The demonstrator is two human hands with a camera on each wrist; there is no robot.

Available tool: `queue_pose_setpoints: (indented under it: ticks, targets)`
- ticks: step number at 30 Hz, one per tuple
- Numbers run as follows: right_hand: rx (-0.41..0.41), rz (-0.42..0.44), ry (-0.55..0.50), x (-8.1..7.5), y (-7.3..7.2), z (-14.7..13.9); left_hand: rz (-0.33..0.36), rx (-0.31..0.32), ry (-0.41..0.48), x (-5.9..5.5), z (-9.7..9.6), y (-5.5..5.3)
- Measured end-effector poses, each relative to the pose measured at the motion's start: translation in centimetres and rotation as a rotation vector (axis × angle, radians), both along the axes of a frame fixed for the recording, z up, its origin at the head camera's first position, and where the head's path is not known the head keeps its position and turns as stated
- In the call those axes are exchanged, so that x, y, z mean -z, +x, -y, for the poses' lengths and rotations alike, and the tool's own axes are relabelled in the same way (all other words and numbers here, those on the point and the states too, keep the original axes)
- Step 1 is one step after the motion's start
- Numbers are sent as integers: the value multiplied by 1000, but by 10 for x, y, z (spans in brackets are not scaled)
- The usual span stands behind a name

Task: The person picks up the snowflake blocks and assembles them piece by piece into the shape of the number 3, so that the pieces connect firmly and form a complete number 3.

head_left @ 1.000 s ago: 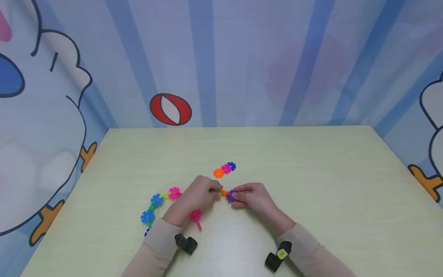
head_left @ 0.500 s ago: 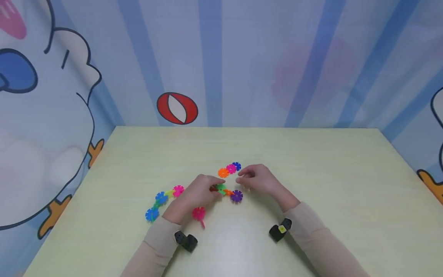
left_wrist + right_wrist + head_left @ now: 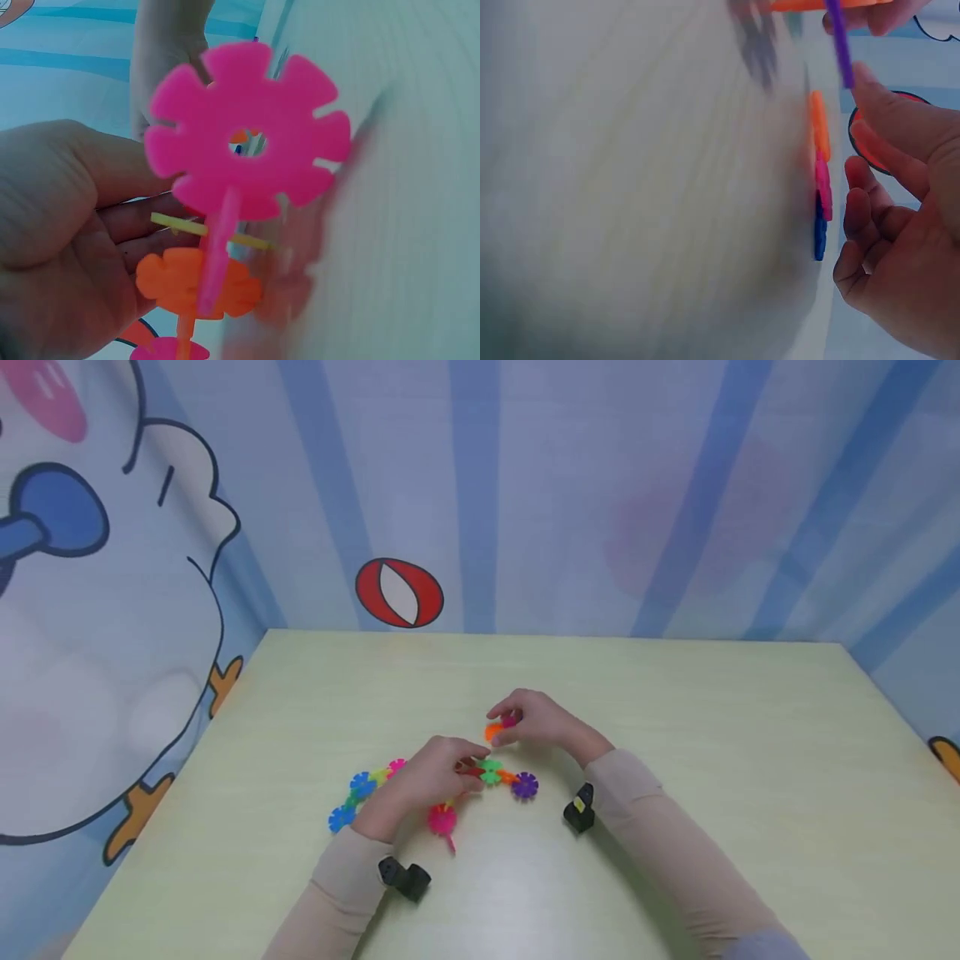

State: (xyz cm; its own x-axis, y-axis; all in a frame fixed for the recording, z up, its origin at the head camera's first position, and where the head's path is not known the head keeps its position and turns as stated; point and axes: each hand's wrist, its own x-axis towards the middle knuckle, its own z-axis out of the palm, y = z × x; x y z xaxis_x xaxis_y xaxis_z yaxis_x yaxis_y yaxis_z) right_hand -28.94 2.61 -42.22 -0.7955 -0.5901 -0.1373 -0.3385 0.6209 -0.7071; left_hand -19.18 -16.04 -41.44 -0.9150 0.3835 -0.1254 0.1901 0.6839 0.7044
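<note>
My left hand (image 3: 431,781) pinches a dark red part of a chain of plastic snowflake discs. Right of its fingertips the chain runs through a green disc (image 3: 491,772) and an orange one to a purple disc (image 3: 525,787). A pink disc (image 3: 442,819) lies nearer the wrist; the left wrist view shows this pink disc (image 3: 300,135) close up, with an orange disc (image 3: 196,281) behind. My right hand (image 3: 543,722) hovers with bent fingers over a loose orange disc (image 3: 492,732), partly covering a pink one. In the right wrist view its fingers stand apart from the pink disc (image 3: 823,187) and blue disc (image 3: 820,232).
More of the chain, with blue discs (image 3: 342,817), curves left behind the left forearm. The pale table (image 3: 712,735) meets a striped cartoon backdrop (image 3: 555,502) at its far edge. A small black camera (image 3: 405,878) sits on each wrist.
My right hand has let go of the purple disc and moved back to the loose orange, pink and blue discs. The left hand keeps its grip on the chain. The head view has shifted slightly.
</note>
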Motion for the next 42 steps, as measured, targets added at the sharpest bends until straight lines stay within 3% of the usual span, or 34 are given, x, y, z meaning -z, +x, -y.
queue_pose_setpoints:
  ticks: [13,19,23,28,34,42]
  targets:
    - [-37,-65,111,6,-4,8,-17,-3,7,0,1,0]
    - [15,-80,46,6,-2,5,-15,-13,0,-1,-3,-1]
    - [91,-87,-42,5,4,-4,3,-6,-33,-4,-7,-4]
    - [204,-49,-156,0,23,-22,11,49,-113,-10,-14,-11]
    - [275,31,-251,-2,55,-47,48,121,-151,-15,-25,-19]
    - [376,97,-241,2,98,-59,92,230,-170,-13,-36,-25]
